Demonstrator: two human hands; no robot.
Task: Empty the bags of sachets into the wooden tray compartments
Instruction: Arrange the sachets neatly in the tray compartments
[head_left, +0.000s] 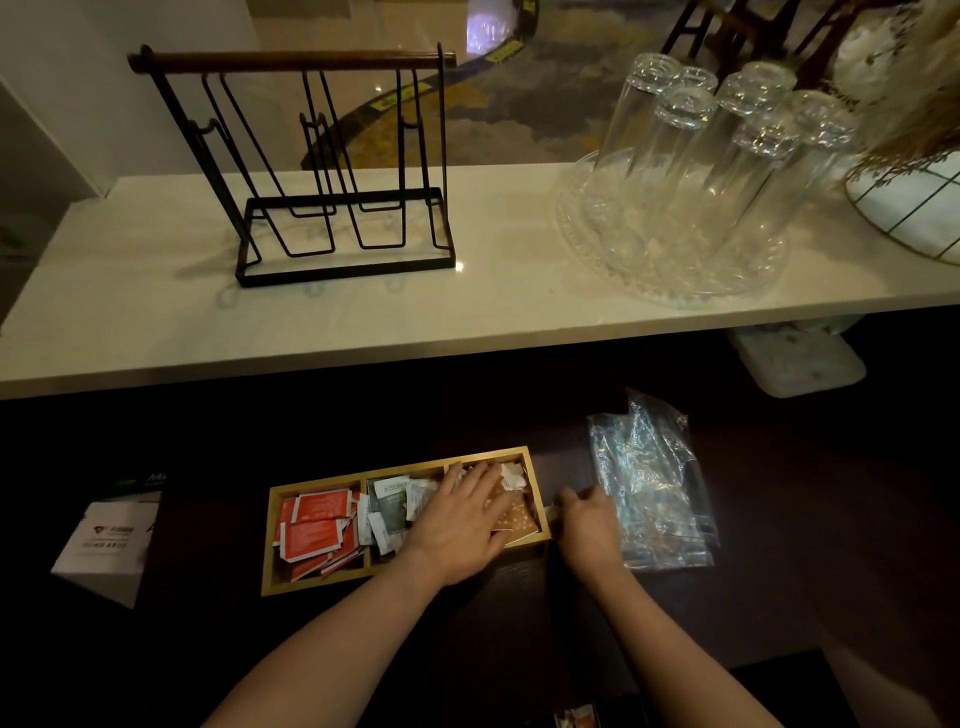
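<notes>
Head view: wooden tray (400, 586) sitting on dark table (519, 623), all three compartments holding sachets. My left hand (460, 525) pressing flat, fingers spread, on brown sachets (519, 519). Right hand (587, 525) resting beside tray, closure unclear. Clear bags (649, 493) looking limp, light, slippery; I'm judging bottom corners best hold.

Dark counter (519, 613) open before wooden tray (400, 578), crumpled plastic bags (649, 493) crowding its right, white box (104, 545) left.
</notes>
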